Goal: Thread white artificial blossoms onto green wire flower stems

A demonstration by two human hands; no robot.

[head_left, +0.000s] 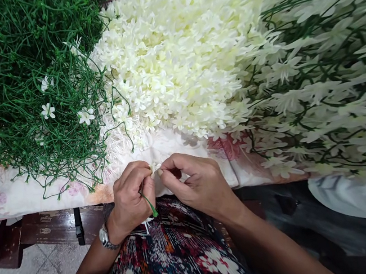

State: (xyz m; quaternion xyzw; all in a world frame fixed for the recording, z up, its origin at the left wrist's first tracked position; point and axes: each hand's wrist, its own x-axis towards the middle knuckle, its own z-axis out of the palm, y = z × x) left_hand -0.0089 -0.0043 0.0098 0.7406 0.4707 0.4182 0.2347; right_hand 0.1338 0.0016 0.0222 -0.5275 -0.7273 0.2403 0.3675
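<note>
Green plastic stem (150, 206) pokes out below the left hand (130, 195), whose grip pinches it; its upper part is hidden behind the fingers. The right hand (198, 181) grip pinches a small white flower (155, 166) at the stem's top, mostly covered by fingertips. Both are held over the lap, at the cloth (24, 193) edge. Behind lie a flower pile (174, 52), a stem tangle (20, 73) and blurred sprays (328, 80), cut off at the right.

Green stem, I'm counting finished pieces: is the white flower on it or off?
Cannot tell: left hand pinches the green stem, right hand the white flower at its top; fingers hide the joint.
</note>
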